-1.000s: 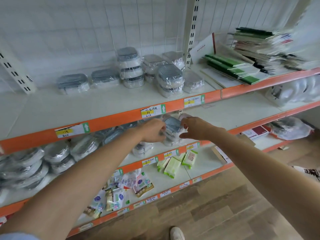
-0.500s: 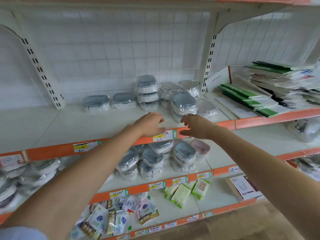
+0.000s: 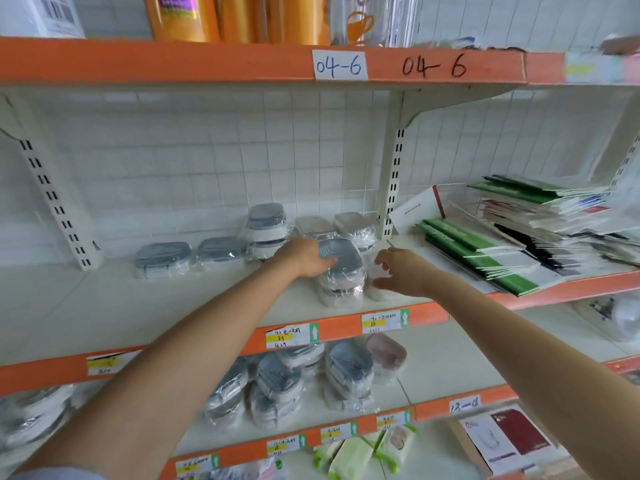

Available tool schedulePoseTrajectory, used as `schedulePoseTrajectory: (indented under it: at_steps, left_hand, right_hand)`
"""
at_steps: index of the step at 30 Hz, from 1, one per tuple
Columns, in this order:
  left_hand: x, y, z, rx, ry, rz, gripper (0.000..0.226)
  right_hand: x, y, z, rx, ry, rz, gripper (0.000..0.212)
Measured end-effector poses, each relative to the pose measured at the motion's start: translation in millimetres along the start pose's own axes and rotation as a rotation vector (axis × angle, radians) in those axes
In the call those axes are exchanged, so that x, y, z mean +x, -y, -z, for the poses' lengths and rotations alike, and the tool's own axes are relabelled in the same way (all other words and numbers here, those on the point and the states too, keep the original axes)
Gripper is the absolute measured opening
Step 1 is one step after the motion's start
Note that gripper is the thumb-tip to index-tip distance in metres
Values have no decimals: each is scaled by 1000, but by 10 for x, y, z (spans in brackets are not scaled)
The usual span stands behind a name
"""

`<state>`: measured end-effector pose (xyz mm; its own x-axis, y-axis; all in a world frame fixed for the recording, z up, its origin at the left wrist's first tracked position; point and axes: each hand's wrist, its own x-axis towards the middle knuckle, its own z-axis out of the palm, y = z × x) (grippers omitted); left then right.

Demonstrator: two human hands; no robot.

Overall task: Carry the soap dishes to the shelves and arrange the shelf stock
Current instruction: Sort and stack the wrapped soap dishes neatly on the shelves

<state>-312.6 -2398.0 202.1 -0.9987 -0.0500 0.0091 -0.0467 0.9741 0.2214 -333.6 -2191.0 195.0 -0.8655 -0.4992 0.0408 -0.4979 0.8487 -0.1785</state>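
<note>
1. Since half a second ago, both of your hands have gone from the orange shelf edge up onto the middle shelf point(image 3: 104, 306), and your view has risen to take in the upper shelf point(image 3: 173, 60) marked "04-6".
2. Your upper shelf carries orange packages point(image 3: 214, 15) along its top.
3. Your middle shelf holds stacked green and white booklets point(image 3: 502, 244) on its right side, well apart from the soap dishes.
4. Your lower shelf point(image 3: 450, 358) holds a cluster of wrapped soap dishes point(image 3: 349, 368), grey ones and a pink one point(image 3: 386, 351) at the right end.
5. Your front stack of soap dishes point(image 3: 343, 275) stands near the middle shelf's front edge, wrapped in clear film, grey lid on top.
6. Behind it, more wrapped dishes sit by the back grid: a taller stack point(image 3: 266, 230) and two single grey ones point(image 3: 162, 254) to its left.
7. Your left hand point(image 3: 304, 258) rests against the left side of the front stack, fingers curled round it, grasping it.
8. Your right hand point(image 3: 401, 271) hovers just beside the stack's right side, fingers spread and released, holding nothing.
</note>
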Motion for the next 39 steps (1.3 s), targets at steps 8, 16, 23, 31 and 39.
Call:
schedulePoseTrajectory:
  at_steps: [8,16,23,31,39]
  left_hand:
    - [291,-354,-128,-10,38,200,90]
    - [572,-635,-361,85,94,414,116]
    - [664,-558,-305,75,167,360,94]
    - [569,-342,-394,-14,126,391,122]
    - [282,-344,-310,2,-41,307,117]
  right_hand:
    - [193,-436,-159,-73,9,-120,65]
    - [523,-441,-489,-28,105,-380,108]
    - [708,-356,-555,63,114,-484,112]
    - [749,-386,-663,-12,103,-477,115]
    - [565,-444,-549,43,21,-413,109]
